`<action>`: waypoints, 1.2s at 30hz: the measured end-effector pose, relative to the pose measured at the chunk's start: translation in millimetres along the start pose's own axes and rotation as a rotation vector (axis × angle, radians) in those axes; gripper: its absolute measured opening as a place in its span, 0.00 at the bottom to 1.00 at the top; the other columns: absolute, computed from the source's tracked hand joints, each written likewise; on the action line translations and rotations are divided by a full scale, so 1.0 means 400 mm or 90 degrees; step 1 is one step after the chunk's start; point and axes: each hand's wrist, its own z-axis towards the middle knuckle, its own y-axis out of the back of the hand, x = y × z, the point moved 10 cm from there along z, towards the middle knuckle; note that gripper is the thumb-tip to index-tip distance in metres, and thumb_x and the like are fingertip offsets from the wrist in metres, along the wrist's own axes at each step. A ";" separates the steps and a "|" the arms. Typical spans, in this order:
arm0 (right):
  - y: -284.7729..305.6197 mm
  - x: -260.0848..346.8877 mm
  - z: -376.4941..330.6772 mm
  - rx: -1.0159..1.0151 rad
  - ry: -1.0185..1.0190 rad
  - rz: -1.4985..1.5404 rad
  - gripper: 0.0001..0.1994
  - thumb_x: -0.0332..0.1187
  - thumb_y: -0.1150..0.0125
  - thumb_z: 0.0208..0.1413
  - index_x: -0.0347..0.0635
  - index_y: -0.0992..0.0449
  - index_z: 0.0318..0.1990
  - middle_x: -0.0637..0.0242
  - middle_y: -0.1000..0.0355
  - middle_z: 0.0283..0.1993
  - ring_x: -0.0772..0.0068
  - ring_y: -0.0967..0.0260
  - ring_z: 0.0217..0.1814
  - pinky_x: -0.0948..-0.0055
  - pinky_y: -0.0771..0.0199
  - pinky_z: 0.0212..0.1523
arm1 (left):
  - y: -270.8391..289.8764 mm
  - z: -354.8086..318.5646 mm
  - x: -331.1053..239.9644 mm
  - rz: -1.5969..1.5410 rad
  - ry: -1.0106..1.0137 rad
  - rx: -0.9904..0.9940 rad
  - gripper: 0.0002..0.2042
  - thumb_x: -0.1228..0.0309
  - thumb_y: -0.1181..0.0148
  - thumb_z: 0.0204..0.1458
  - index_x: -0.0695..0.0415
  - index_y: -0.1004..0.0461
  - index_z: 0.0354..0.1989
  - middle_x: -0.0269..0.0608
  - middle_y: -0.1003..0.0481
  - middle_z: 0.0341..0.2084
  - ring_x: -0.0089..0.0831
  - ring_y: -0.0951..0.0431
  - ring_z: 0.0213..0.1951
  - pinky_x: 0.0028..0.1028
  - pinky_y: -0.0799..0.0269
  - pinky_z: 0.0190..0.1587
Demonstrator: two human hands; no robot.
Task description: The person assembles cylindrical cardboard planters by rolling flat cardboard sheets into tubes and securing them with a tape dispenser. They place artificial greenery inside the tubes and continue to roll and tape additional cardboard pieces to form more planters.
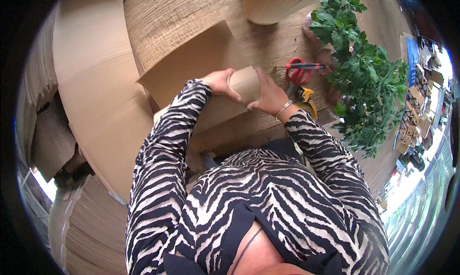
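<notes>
Left hand (221, 82) and right hand (269, 95) both pressed on folded cardboard piece (244, 83) mid-bench, fingers closed around its edges, thumbs meeting at near corner. Forearms in striped sleeves angle inward. Wooden bench (172, 16) carries flat cardboard sheet (191, 64); red scissors (298, 71) and yellow tape dispenser (306, 97) just right of hands; leafy plant (364, 74) at right edge.

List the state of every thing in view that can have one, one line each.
Cardboard piece: partly folded, gripped from both sides.
Left hand: closed on the cardboard piece's left edge.
Right hand: pressed on its right side.
Red scissors: shut, lying on the wooden table.
Potted plant: leafy, upright.
Flat cardboard sheets: unfolded, stacked at the left.
</notes>
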 end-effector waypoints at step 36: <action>-0.082 0.137 0.028 0.149 0.198 -0.381 0.41 0.25 0.40 0.46 0.62 0.47 0.69 0.42 0.56 0.71 0.41 0.31 0.52 0.55 0.26 0.52 | -0.020 -0.102 0.100 0.064 0.086 -0.118 0.50 0.43 0.24 0.23 0.61 0.34 0.57 0.56 0.25 0.48 0.47 0.25 0.51 0.36 0.30 0.55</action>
